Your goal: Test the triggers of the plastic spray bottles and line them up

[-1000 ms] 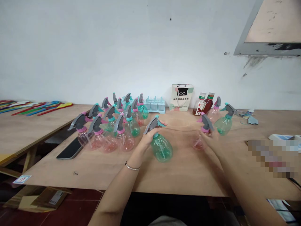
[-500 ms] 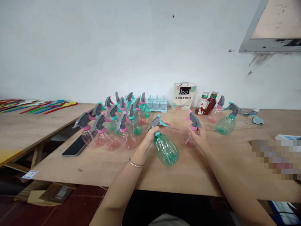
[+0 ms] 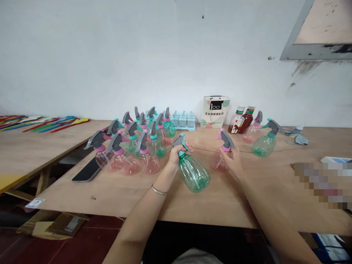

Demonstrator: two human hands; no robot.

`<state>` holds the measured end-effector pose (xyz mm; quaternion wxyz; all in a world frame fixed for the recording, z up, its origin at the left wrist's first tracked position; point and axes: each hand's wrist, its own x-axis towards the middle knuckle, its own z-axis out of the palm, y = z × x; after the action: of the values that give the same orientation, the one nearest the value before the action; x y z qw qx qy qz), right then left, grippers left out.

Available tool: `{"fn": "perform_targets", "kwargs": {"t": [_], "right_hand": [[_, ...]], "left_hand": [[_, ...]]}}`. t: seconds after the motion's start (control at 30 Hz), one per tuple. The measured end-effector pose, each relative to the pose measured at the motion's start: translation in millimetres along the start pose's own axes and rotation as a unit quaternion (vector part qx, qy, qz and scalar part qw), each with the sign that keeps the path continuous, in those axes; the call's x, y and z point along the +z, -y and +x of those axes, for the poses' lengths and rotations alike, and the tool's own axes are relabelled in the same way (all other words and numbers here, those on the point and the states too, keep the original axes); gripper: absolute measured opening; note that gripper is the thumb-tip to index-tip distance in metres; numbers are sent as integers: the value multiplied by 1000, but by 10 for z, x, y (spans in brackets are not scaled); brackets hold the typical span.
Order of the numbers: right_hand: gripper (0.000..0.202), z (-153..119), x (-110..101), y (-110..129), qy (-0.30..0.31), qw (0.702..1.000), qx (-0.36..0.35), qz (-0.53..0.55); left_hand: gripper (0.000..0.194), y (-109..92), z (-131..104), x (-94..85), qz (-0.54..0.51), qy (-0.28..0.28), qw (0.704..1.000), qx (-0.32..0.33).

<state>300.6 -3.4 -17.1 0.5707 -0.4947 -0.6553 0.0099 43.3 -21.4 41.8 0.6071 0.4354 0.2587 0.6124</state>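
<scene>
My left hand [image 3: 176,156] is wrapped round the neck of a green spray bottle [image 3: 194,174], which tilts with its base toward the lower right. My right hand [image 3: 231,159] grips a pink spray bottle [image 3: 219,161] that stands upright on the table, its fingers at the neck and side. Left of my left hand, several pink and green spray bottles [image 3: 150,163] stand close together. To the right of my right hand are another green spray bottle [image 3: 264,146] and, behind it, a pink one [image 3: 250,134].
A black phone [image 3: 87,170] lies at the left of the wooden table [image 3: 154,200]. Along the wall stand a light-blue mould tray [image 3: 183,123], a paper bag [image 3: 215,113] and two sauce bottles [image 3: 245,121]. Colourful strips [image 3: 49,123] lie on the left table.
The head of the green bottle in my left hand has moved slightly left, and my left fingers now wrap up round its trigger. My right hand and the pink bottle have barely moved.
</scene>
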Motion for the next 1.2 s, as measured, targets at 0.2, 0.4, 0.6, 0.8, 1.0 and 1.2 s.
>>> {"fn": "perform_targets", "kwargs": {"t": [0.2, 0.4, 0.6, 0.8, 1.0, 1.2], "right_hand": [[27, -14, -6, 11, 1, 1000, 8, -7], [27, -44, -14, 25, 15, 1000, 9, -1], [29, -59, -3, 3, 13, 1000, 15, 2], [27, -72, -12, -1, 21, 1000, 15, 6], [29, -69, -15, 4, 22, 1000, 13, 4], [29, -71, -24, 34, 37, 999, 24, 9]], "left_hand": [[23, 1, -32, 47, 40, 59, 997, -15], [12, 48, 16, 8, 33, 5, 999, 5], [23, 13, 0, 19, 69, 58, 996, -12], [12, -41, -23, 41, 52, -13, 998, 35], [24, -74, 51, -59, 256, -13, 954, 155], [54, 123, 102, -125, 308, -59, 930, 192]]}}
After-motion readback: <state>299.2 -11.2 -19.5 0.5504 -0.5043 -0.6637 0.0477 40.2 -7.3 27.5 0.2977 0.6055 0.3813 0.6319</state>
